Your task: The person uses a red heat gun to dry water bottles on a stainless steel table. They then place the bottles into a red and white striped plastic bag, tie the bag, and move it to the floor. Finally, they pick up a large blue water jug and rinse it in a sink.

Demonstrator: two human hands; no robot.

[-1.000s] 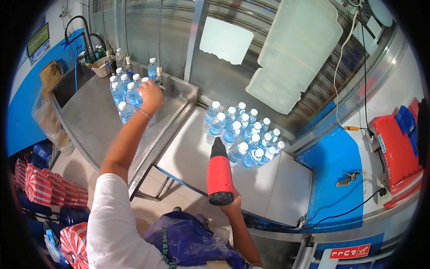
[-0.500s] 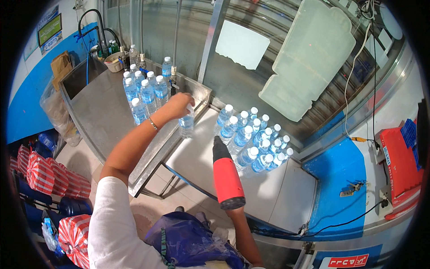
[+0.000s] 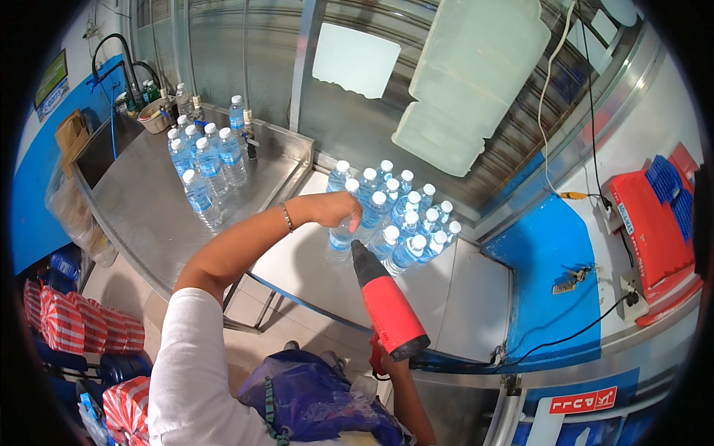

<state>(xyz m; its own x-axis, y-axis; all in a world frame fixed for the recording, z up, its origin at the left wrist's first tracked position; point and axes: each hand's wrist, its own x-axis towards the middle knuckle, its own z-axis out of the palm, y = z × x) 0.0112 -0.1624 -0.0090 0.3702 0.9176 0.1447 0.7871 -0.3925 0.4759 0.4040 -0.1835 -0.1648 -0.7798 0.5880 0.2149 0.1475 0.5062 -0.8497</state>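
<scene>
My left hand is closed round the top of a clear water bottle with a blue label, upright over the white tabletop. In my right hand is a red and black heat gun, gripped by its handle. Its black nozzle points up and away, its tip close beside the bottle in my left hand. Just right of that bottle stands a cluster of white-capped water bottles. More bottles stand on the steel sink top to the left.
A raised steel rim borders the sink top beside the white table. At the far left are a black hose tap and a small tub. A power cord runs along the table's right end. Red striped bundles lie low at left.
My left hand has carried its bottle rightward from beside the sink rim to the cluster. The heat gun has tilted, its rear end swinging right. The whole view has shifted somewhat.
</scene>
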